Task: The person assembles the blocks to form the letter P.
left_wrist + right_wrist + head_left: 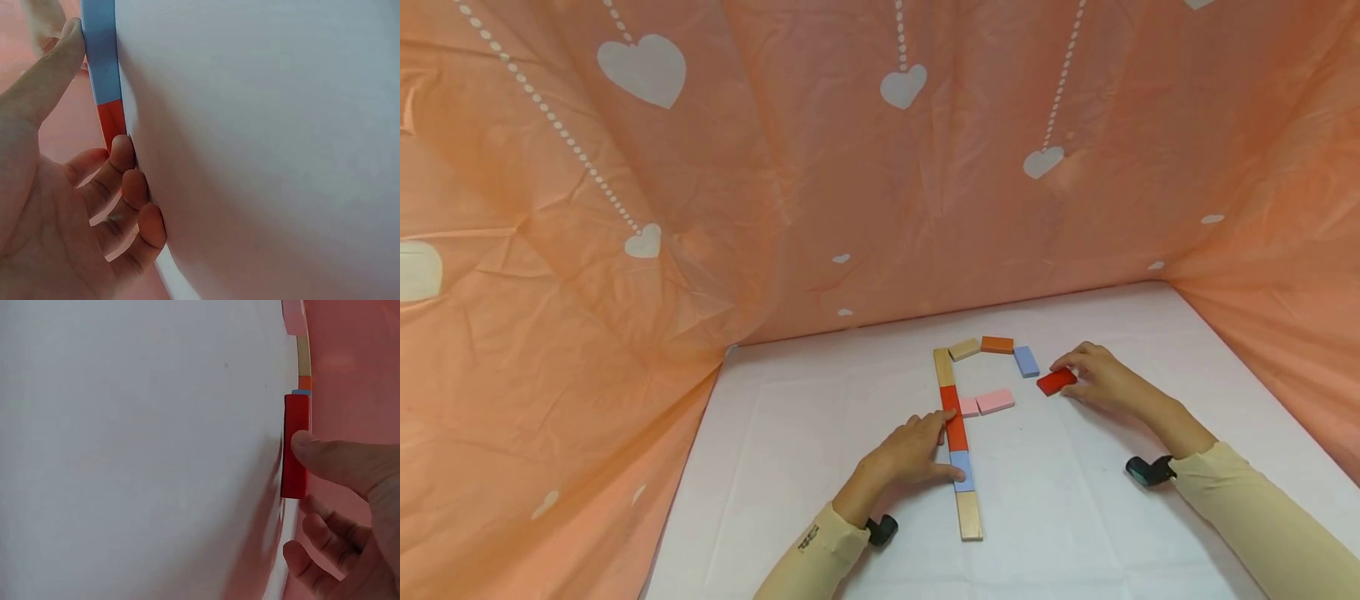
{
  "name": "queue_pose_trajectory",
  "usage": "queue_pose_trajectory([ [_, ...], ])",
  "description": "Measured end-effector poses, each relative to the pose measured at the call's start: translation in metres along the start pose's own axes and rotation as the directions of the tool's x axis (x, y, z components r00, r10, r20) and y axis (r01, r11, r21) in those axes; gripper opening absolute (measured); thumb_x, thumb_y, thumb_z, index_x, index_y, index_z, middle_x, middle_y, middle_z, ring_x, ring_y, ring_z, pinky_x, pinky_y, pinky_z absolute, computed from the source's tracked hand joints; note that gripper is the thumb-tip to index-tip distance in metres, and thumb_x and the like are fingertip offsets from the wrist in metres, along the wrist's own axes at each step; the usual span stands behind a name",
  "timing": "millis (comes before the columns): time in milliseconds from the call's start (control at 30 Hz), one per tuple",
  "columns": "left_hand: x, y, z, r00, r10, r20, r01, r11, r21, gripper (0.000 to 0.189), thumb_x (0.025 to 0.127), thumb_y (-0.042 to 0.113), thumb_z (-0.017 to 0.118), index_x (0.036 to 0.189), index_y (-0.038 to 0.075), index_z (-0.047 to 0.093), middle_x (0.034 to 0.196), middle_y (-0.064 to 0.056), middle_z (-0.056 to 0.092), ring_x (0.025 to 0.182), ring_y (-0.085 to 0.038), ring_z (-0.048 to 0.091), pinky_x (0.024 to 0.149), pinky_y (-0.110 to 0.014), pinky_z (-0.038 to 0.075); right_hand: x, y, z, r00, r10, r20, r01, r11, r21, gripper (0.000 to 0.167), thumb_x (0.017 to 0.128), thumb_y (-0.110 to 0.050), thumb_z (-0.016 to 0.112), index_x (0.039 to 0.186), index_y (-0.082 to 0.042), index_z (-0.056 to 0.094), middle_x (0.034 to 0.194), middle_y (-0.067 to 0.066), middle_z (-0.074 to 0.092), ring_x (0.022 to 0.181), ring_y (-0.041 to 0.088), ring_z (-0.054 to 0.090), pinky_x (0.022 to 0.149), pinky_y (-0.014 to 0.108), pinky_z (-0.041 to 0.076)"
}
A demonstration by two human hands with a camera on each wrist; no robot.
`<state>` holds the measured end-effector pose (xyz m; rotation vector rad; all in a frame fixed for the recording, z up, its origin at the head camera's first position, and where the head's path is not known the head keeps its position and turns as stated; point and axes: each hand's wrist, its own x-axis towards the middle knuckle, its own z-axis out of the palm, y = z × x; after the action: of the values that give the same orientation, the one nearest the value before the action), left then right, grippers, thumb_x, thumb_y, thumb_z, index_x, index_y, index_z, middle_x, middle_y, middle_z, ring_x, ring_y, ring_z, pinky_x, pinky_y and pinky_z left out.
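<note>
In the head view, my right hand pinches a red block between thumb and fingers, just right of a blue block. The right wrist view shows the thumb against the long side of this red block. My left hand lies along a straight column of blocks. Its thumb is at a lower blue block, and its index finger touches the red part above. In the left wrist view, the other fingertips rest on the table, loosely bent.
Wooden blocks end the column at its top and bottom. From the top, a wooden block and an orange block curve toward the blue one. Pink blocks branch right mid-column. A white cloth covers the table; orange curtains surround it.
</note>
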<state>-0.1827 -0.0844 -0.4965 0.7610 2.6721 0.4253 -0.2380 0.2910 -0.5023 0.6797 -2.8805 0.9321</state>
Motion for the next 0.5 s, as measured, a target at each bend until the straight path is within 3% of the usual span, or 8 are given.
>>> queue_pose_trajectory([
  [367, 0.0009, 0.0005, -0.0002, 1.000, 0.001, 0.004, -0.001, 1.000, 0.000, 0.105, 0.087, 0.058, 0.086, 0.167, 0.014, 0.035, 0.133, 0.002, 0.061, 0.113, -0.014, 0.052, 0.106, -0.033, 0.048, 0.0053, 0.0058, 0.0026, 0.999, -0.041, 0.006, 0.042, 0.999, -0.008, 0.028, 0.087, -0.005, 0.088, 0.114, -0.007, 0.079, 0.108, 0.013, 0.064, 0.103, 0.035, 0.057, 0.087, 0.047, 0.048],
  [500, 0.0007, -0.0002, -0.0002, 1.000, -0.001, 0.004, 0.001, 1.000, -0.006, 0.105, 0.087, 0.058, 0.086, 0.167, 0.014, 0.035, 0.142, 0.001, 0.060, 0.118, -0.015, 0.053, 0.110, -0.035, 0.047, 0.0059, 0.0032, 0.0028, 0.999, -0.046, 0.015, 0.046, 0.999, 0.008, 0.029, 0.087, -0.007, 0.089, 0.113, -0.008, 0.079, 0.108, 0.011, 0.064, 0.104, 0.034, 0.058, 0.088, 0.048, 0.049],
])
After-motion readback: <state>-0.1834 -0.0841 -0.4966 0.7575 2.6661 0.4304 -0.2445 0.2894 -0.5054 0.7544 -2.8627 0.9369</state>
